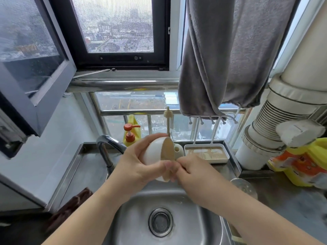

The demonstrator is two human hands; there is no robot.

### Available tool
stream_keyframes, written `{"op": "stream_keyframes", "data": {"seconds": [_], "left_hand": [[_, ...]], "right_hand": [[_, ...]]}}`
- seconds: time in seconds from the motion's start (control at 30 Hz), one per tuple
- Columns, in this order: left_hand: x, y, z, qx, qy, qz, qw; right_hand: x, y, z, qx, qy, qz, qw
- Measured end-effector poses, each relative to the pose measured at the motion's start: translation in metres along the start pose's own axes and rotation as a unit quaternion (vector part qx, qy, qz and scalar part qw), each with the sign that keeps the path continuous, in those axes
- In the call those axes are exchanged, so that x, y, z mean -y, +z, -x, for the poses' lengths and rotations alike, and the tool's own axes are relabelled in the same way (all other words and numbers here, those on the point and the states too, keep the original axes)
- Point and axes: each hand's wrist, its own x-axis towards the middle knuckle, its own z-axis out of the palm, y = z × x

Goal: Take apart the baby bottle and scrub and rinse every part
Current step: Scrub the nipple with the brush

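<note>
**Bottle part held over the sink**

The left hand [141,161] gripped a white cup-shaped bottle part [155,154] above the sink [123,218]. Just right of it, the right hand [192,170] pinched at its tan rim. It looked light, stiff and probably slippery when wet; the rounded body seemed the safest hold.

Soft grey daylight from the window [113,25], wide-angle bending at edges.
</note>
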Motion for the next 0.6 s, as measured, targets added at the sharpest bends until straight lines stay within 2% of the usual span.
{"op": "stream_keyframes", "data": {"seconds": [0.1,0.2,0.3,0.33,0.4,0.47,0.6], "left_hand": [[-0.003,0.002,0.001,0.018,0.031,-0.054,0.998],[-0.003,0.0,0.002,0.047,0.022,-0.098,0.994],[-0.002,-0.006,0.002,0.051,0.012,-0.097,0.994],[-0.002,-0.01,0.002,0.037,0.007,-0.082,0.996],[-0.003,-0.013,0.0,0.02,0.003,-0.06,0.998],[-0.004,-0.008,-0.002,0.024,0.019,-0.059,0.998],[-0.005,0.003,-0.003,0.026,0.036,-0.04,0.998]], "right_hand": [[0.003,-0.003,0.001,0.017,-0.061,0.046,0.997],[0.0,-0.016,-0.001,0.034,-0.123,0.204,0.971],[-0.009,-0.021,-0.002,0.04,-0.115,0.295,0.948],[-0.012,-0.022,0.0,0.035,-0.101,0.279,0.954],[-0.015,-0.024,0.002,0.014,-0.056,0.152,0.987],[-0.012,-0.019,0.003,-0.006,-0.041,0.04,0.998],[-0.004,-0.004,0.0,-0.009,-0.073,0.023,0.997]]}}
